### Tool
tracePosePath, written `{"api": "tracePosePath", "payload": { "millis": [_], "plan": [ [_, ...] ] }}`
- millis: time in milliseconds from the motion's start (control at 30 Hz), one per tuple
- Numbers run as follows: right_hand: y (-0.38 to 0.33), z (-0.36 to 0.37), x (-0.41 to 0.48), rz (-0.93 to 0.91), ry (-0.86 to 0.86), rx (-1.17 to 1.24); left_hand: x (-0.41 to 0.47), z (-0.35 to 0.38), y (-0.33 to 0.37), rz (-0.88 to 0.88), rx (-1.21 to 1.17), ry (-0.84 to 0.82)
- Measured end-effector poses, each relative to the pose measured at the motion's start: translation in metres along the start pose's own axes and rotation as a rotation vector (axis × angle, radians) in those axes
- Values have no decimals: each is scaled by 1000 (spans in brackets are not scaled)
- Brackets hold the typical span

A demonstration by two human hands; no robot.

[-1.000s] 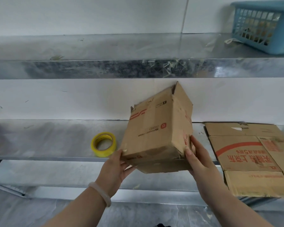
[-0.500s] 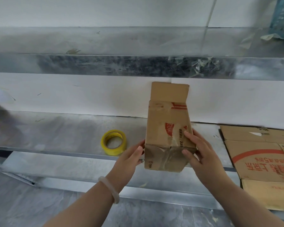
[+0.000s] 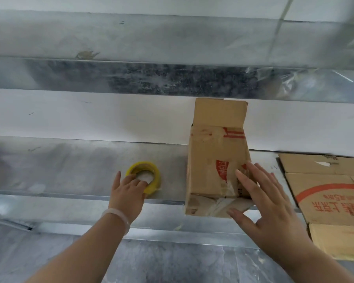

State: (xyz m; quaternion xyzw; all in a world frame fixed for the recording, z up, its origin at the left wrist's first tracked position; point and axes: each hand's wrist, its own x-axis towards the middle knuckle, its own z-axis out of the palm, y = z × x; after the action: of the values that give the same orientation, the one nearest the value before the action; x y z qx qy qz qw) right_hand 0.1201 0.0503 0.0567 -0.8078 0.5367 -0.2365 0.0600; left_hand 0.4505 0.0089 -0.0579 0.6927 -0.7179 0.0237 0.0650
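The cardboard box [image 3: 215, 160] is on the metal shelf [image 3: 59, 166], right at the front edge. Its near end pokes out past that edge, and one flap stands up at the far end in front of the white wall [image 3: 90, 115]. It's a beat-up box with old clear tape and red print on the face toward me. I can't tell from my feed whether it's lying flat or tipped a bit.

My right hand [image 3: 268, 201] is laid on the box's right side near the front edge. The fingers are straight and fanned apart, not gripping, and the thumb reaches in along the bottom corner that overhangs.

My left hand [image 3: 127, 193] is further left along the same front edge, on the yellow tape roll [image 3: 156, 181]. Its fingers curl over the near rim with the tips dipping into the hole, and one finger sticks out to the left. There's a pale bracelet [image 3: 117, 215] on that wrist. The roll lies flat and is clearly apart from the box.

Toward the right end of the shelf there's a stack of flattened cardboard [image 3: 325, 201] with red lettering, hanging over the front edge too. It's near the box but not touching it. An upper shelf [image 3: 131, 37] runs across above all of this.
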Motion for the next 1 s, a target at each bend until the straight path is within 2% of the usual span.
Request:
{"api": "tracePosePath", "payload": {
  "millis": [200, 333, 433, 567, 633, 833, 1000],
  "plan": [
    [-30, -9, 22, -147, 61, 21, -9, -61, 22, 115, -308, 146],
    [-72, -15, 54, -144, -100, 20, -15, -116, 46, 189, -404, 284],
    [-87, -11, 68, -100, -177, 86, -17, -139, 63, 226, -426, 333],
    [-87, -14, 66, -31, 23, 203, -22, -153, 72, 247, -391, 347],
    [-82, -16, 62, -40, 64, 251, -26, -156, 73, 258, -344, 349],
    [-82, -35, 54, 126, -25, 469, -33, -173, 86, 253, -267, 371],
    [-84, -50, 38, 234, -63, 764, -30, -190, 84, 137, -305, 303]
  ]
}}
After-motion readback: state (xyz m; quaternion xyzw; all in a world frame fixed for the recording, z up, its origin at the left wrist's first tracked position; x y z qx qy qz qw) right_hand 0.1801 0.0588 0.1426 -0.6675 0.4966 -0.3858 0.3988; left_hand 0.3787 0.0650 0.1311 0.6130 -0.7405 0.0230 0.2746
